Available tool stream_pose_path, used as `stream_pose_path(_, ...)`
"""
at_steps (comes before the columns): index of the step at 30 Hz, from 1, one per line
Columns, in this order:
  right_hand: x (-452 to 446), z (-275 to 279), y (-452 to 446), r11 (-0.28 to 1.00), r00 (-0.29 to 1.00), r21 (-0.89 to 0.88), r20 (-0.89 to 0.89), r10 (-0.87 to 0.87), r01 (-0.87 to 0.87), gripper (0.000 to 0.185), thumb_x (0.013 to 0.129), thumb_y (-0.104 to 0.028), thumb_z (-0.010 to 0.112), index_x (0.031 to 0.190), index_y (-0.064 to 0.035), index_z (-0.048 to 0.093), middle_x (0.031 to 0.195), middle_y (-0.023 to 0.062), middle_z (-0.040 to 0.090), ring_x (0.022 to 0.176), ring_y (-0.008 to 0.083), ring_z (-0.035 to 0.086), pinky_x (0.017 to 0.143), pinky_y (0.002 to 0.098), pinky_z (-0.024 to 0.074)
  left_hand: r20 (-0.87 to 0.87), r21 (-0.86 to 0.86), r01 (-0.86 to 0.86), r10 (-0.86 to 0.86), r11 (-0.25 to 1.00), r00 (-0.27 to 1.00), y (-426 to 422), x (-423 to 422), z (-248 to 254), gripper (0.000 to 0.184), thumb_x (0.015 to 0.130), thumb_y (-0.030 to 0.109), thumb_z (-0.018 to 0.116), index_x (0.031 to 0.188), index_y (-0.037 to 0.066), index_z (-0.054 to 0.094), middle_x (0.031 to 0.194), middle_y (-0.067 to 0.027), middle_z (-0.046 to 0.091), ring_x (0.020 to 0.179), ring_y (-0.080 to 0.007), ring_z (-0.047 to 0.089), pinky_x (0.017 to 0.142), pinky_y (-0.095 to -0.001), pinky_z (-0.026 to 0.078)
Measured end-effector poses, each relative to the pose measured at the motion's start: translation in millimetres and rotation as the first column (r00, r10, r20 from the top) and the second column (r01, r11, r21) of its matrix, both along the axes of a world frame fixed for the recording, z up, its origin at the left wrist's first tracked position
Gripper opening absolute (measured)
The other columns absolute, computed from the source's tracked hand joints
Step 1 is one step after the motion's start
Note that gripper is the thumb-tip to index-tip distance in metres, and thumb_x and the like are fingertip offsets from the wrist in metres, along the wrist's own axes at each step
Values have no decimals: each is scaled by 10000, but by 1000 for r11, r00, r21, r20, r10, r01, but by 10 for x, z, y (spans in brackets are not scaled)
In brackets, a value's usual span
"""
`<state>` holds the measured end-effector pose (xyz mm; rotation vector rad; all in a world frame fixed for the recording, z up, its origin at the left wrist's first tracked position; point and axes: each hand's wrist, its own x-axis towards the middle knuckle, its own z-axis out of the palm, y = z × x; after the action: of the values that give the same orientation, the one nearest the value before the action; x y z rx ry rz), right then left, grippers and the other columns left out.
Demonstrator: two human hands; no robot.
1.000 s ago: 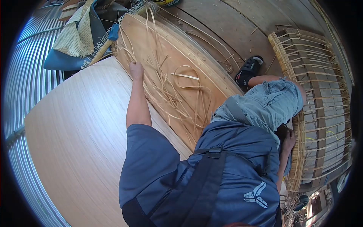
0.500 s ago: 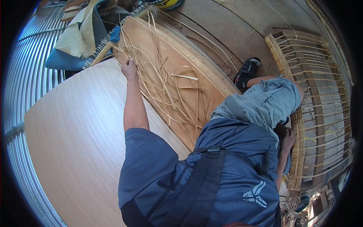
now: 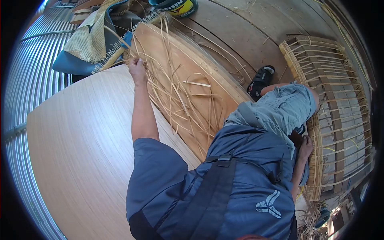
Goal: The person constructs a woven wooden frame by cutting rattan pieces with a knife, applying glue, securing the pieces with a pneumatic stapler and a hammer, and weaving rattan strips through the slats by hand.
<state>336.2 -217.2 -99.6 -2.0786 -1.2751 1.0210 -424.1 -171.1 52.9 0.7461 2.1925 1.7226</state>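
My left hand (image 3: 138, 73) is closed, fingers pinched on thin cane strips at the upper left end of a wooden panel (image 3: 228, 102). Loose tan strips (image 3: 176, 96) lie tangled over this panel, and one pale strip (image 3: 116, 35) rises up and left from near my fingertips. Low on the right, my right hand (image 3: 306, 149) is closed beside the wrapped edge of a cane-strung frame (image 3: 314, 140). A dark brown piece (image 3: 296, 138) shows at its fingers; what it is cannot be made out.
A large pale curved board (image 3: 80, 136) fills the left, beside corrugated metal (image 3: 18, 92). Woven cane webbing (image 3: 86, 46) lies over blue material (image 3: 66, 64) at the upper left. A labelled bucket (image 3: 178, 7) stands at the top on the plank floor (image 3: 236, 24).
My left hand first moved up and left, then slightly down and right, its fingers now among the strips. The pale strip now stands out beyond it. More of the bucket shows. My right hand has barely moved.
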Motion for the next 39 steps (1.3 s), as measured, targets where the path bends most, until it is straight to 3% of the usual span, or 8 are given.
stream_pose_path(10,-161,422,123,984,977,47,-137,-163,171,249,867,-162,561,1069,-21,597,804,61,602,637,134,564,584,262,477,-225,-164,155,-190,974,956,637,715,667,353,866,189,583,1134,-10,470,1020,-120,568,781,-202,641,639,-293,525)
stream_pose_path(15,-879,1211,410,996,940,66,-341,-27,53,228,890,-197,547,1060,-57,606,826,28,605,733,99,563,671,250,470,328,303,503,-584,809,742,1470,1720,428,248,886,76,544,1114,12,473,1064,-135,573,877,-262,623,742,-370,535)
stream_pose_path(18,-1134,1549,520,997,713,50,-697,76,-57,276,912,-190,543,1134,-31,580,883,9,616,792,71,560,704,215,451,548,527,554,-756,644,358,1689,3051,278,295,854,29,579,1123,44,458,992,-102,599,863,-248,620,694,-328,530)
stream_pose_path(22,-1208,1693,552,961,363,18,-924,121,-275,288,926,-247,531,1089,-22,603,793,-5,591,696,51,524,638,186,441,606,465,585,-720,665,338,1572,4120,317,263,846,-3,570,1088,52,484,1011,-98,596,826,-237,619,661,-308,520)
stream_pose_path(26,-1156,1392,471,978,584,-57,-809,72,-199,211,910,-165,537,1033,-11,613,745,-3,589,649,59,524,601,201,452,461,385,626,-729,678,506,1624,3399,162,303,844,12,585,1117,79,473,969,-81,582,715,-215,624,630,-300,511)
stream_pose_path(31,-851,1221,490,986,879,-147,-477,-2,-78,216,871,-137,524,1023,-22,625,738,9,595,620,76,545,562,225,449,8,-252,336,-345,908,939,987,1799,145,333,908,207,523,1176,12,484,998,-123,597,791,-210,622,558,-281,505)
stream_pose_path(35,-745,981,511,990,905,-128,-412,-110,62,233,874,-136,510,1034,-6,620,799,21,595,666,78,537,615,210,434,-390,-483,-81,-131,872,911,-142,107,-541,239,804,123,475,936,-42,585,747,-134,588,583,-189,563,554,-318,456)
stream_pose_path(39,-615,775,514,998,872,-28,-484,-67,62,229,895,-165,546,1051,-5,599,783,5,576,706,66,520,657,204,421,-480,-551,-331,33,766,877,-1085,-133,-947,228,770,143,511,896,-26,598,826,-190,628,786,-322,600,746,-382,466)
